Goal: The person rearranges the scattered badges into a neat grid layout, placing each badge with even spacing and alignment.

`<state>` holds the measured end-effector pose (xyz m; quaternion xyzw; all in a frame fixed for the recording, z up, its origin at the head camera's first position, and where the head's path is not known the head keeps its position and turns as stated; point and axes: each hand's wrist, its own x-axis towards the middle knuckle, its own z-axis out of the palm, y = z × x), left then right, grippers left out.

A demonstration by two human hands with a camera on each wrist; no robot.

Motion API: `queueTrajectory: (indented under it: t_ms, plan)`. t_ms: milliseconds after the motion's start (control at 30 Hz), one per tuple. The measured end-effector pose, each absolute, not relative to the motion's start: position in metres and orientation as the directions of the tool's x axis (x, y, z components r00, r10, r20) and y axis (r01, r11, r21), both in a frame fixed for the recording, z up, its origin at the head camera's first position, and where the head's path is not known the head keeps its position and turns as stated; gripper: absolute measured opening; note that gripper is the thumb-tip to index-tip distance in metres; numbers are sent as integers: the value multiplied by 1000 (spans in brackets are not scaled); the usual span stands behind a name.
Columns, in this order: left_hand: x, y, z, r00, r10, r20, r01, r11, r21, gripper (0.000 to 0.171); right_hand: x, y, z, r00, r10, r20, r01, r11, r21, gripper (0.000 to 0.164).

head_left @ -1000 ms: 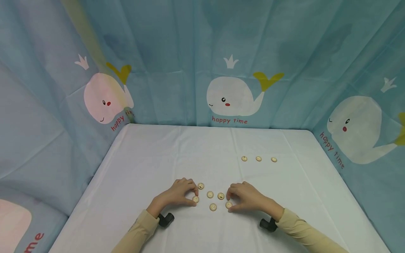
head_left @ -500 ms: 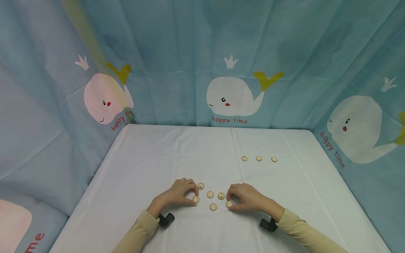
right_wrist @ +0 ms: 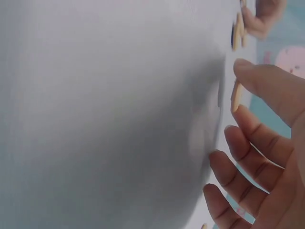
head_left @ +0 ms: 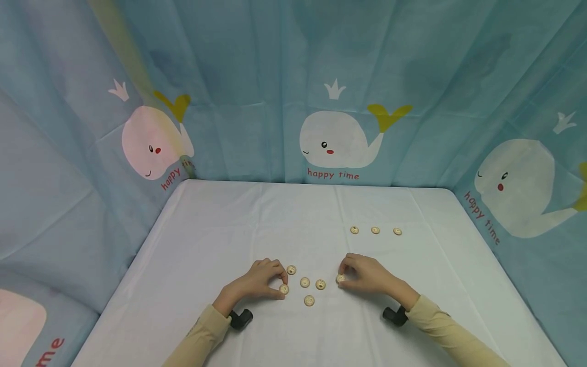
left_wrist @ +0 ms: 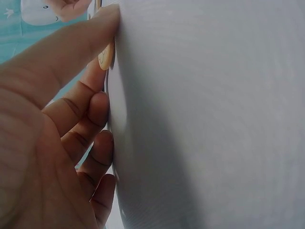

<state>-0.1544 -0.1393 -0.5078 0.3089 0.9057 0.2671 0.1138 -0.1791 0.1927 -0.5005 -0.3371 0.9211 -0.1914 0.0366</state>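
My right hand pinches a small round wooden disc by its edges between thumb and forefinger. The right wrist view shows that disc nearly edge-on, the other fingers loosely bent below it. On the left, my left hand has thumb and forefinger at opposite edges of another wooden disc, low at the white tabletop. Part of this disc shows behind the thumb in the left wrist view. Between the hands lie several similar discs, among them one with a dark mark and a paler one.
Three more wooden discs stand in a spaced row toward the back right, with one disc in the middle. A white cloth covers the table. Blue curtains printed with whales enclose the back and sides.
My right hand has moved away from the body and slightly right, carrying its disc away from the group. The left hand and the other discs have stayed in place.
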Motion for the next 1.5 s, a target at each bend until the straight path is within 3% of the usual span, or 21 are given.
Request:
queueTrajectory:
  t_ms: [700, 1500]
  plan:
    - [-155, -140, -510, -786, 617, -52, 485, 667, 566, 24, -215, 226, -505, -891, -432, 139, -451, 805, -386, 22]
    - [-156, -141, -513, -783, 621, -47, 491, 662, 566, 26, -232, 238, -511, -920, -380, 96, -382, 813, -439, 25]
